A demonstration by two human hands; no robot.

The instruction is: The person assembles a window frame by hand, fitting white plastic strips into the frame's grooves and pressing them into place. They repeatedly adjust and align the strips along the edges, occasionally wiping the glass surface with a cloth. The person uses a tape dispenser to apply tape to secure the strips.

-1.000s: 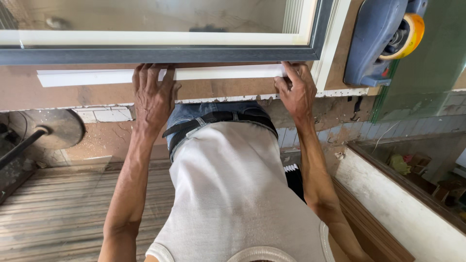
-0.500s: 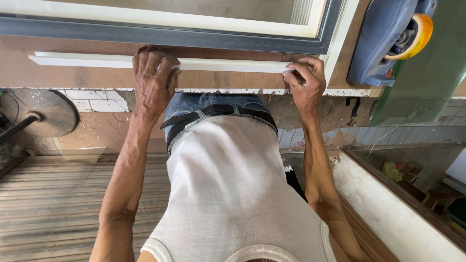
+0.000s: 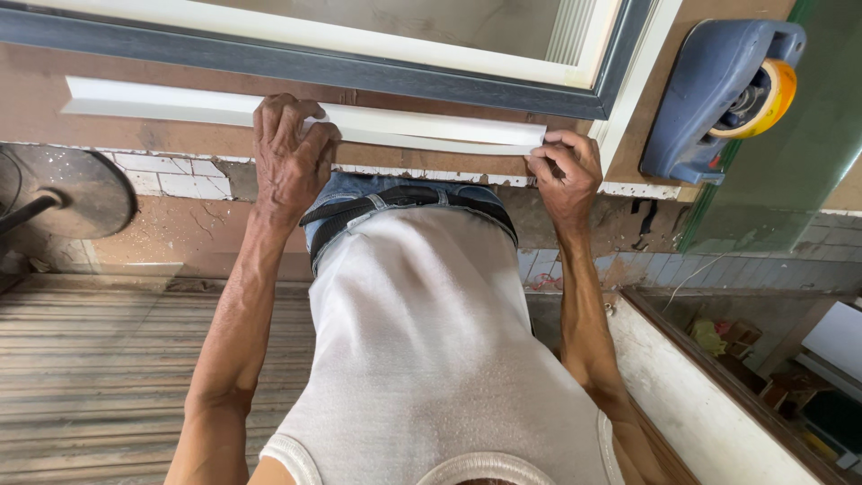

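My left hand covers part of the white strip, hiding my fingertips' grip. The grey frame runs past the top edge. The blue tool is cut off there too.

Long white strip: you hold smooth, matt plastic-looking trim.
Brown flat worktop: matt board, scuffed, its edge chipped and rough.
Grey-and-cream window frame: smooth, with a faint satin sheen.
Blue roller tool with yellow wheel: moulded plastic, dull and dusty.
White sleeveless top: soft knitted cloth, matt.
Black belt: leather-like, slightly glossy.
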